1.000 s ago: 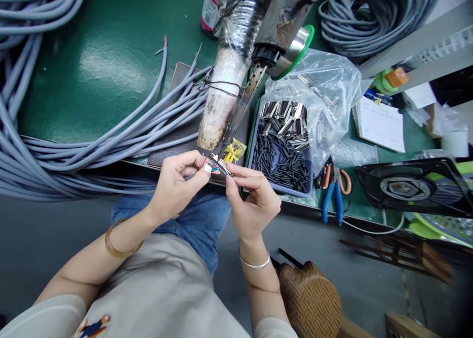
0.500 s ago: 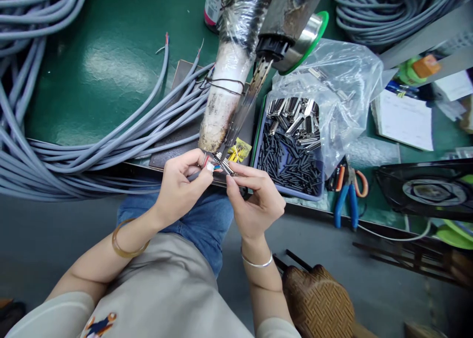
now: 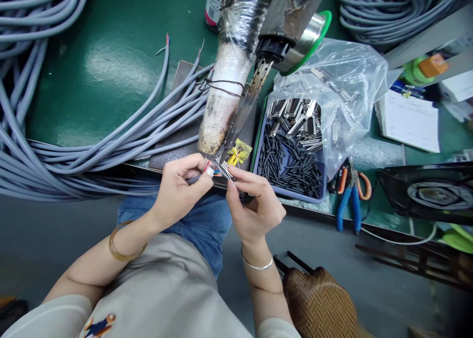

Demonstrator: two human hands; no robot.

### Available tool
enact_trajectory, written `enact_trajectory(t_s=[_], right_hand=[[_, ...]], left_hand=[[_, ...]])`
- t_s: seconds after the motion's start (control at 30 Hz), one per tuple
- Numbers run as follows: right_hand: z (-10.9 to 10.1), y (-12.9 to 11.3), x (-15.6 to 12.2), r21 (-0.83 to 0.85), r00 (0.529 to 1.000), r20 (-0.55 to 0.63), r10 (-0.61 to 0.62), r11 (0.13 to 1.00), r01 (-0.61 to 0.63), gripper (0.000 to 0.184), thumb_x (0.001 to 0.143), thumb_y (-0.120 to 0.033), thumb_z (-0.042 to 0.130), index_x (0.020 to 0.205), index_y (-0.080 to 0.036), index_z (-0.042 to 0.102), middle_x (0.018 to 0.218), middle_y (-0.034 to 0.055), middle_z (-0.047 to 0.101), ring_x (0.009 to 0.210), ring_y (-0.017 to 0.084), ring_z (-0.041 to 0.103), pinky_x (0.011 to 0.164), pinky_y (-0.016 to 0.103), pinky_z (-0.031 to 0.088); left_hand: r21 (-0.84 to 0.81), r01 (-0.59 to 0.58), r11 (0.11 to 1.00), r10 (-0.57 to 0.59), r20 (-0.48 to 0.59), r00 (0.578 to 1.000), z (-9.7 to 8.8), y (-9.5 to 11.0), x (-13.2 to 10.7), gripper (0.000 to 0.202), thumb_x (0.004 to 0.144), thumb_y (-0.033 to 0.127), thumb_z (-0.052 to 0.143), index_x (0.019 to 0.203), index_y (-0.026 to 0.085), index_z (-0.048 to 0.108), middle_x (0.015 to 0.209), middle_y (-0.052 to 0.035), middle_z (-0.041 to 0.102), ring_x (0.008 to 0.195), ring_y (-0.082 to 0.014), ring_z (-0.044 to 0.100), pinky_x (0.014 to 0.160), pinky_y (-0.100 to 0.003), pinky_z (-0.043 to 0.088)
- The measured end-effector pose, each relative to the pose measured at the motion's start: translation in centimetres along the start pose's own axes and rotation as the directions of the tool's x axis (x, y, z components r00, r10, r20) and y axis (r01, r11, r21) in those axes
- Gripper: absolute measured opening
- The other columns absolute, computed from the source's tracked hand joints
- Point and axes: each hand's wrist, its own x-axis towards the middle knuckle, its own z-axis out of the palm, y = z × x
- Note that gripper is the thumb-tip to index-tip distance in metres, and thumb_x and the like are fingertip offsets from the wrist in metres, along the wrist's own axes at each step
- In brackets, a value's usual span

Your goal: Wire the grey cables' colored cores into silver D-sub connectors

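Between thumb and fingers, my left hand [image 3: 185, 183] pinches the end of a grey cable, where thin coloured wires [image 3: 217, 172] fan out. My right hand [image 3: 255, 195] is closed on a small metal multi-pin connector [image 3: 225, 170], its row of pins facing the wires. Just above both hands hangs the tip of a soldering iron [image 3: 242, 109], beside a stained white wrapped tube [image 3: 216, 116]. Whether the iron touches the pins is too small to tell. A small yellow packet [image 3: 240, 152] lies right behind the connector.
Right of the hands stands a blue tray [image 3: 295, 194] with black sleeves and metal connectors, partly under a clear plastic bag [image 3: 340, 72]. Farther right are blue-handled pliers [image 3: 349, 202] and a black fan [image 3: 432, 192]. Grey cables [image 3: 121, 146] spread over the left side; a solder spool [image 3: 306, 42] stands behind.
The connector in my right hand has turned and drawn slightly away from the iron's tip. My left hand stays nearly in place with the cable. The view has shifted a little.
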Motion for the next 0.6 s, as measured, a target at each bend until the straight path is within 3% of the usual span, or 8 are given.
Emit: enact_trajectory(t_s=[0.17, 0.3, 0.37, 0.6], right_hand=[[-0.19, -0.15, -0.13, 0.016, 1.0, -0.016, 0.015, 1.0, -0.014, 0.02, 0.086, -0.009, 0.073, 0.093, -0.026, 0.065, 0.104, 0.0018, 0.081, 0.086, 0.017, 0.079, 0.072, 0.029, 0.065], [-0.44, -0.25, -0.01, 0.218, 0.967, 0.065, 0.246, 0.942, -0.254, 0.016, 0.087, -0.009, 0.072, 0.089, -0.024, 0.066, 0.1, 0.0, 0.08, 0.091, 0.015, 0.078, 0.075, 0.028, 0.065], [-0.47, -0.31, 0.01, 0.269, 0.951, 0.098, 0.292, 0.913, -0.308, 0.017, 0.087, -0.008, 0.072, 0.09, -0.024, 0.067, 0.1, -0.0003, 0.08, 0.093, 0.014, 0.078, 0.075, 0.026, 0.065], [-0.21, -0.46, 0.01, 0.15, 0.995, 0.035, 0.093, 0.984, -0.098, 0.023, 0.085, -0.003, 0.072, 0.095, -0.023, 0.069, 0.103, 0.0028, 0.081, 0.094, 0.016, 0.078, 0.084, 0.032, 0.065]], left_hand=[[-0.018, 0.013, 1.0, -0.013, 0.041, 0.999, -0.25, -0.02, -0.29, 0.018, 0.077, 0.022, 0.068, 0.062, 0.016, 0.059, 0.063, 0.0005, 0.058, 0.05, -0.0056, 0.036, 0.046, -0.02, 0.029], [-0.097, 0.05, 0.994, -0.04, 0.1, 0.994, -0.68, -0.01, -0.48, 0.014, 0.076, 0.024, 0.069, 0.066, 0.015, 0.063, 0.064, -0.0007, 0.059, 0.055, -0.0082, 0.047, 0.05, -0.02, 0.037], [-0.117, 0.058, 0.991, -0.048, 0.092, 0.995, -0.76, -0.05, -0.53, 0.014, 0.076, 0.024, 0.069, 0.066, 0.015, 0.063, 0.063, -0.0004, 0.058, 0.054, -0.0078, 0.047, 0.049, -0.019, 0.037], [-0.077, -0.006, 0.997, 0.007, 0.013, 1.0, -0.49, -0.25, -0.52, 0.01, 0.076, 0.02, 0.065, 0.069, 0.013, 0.065, 0.065, 0.0003, 0.06, 0.05, -0.0044, 0.043, 0.047, -0.016, 0.034]])
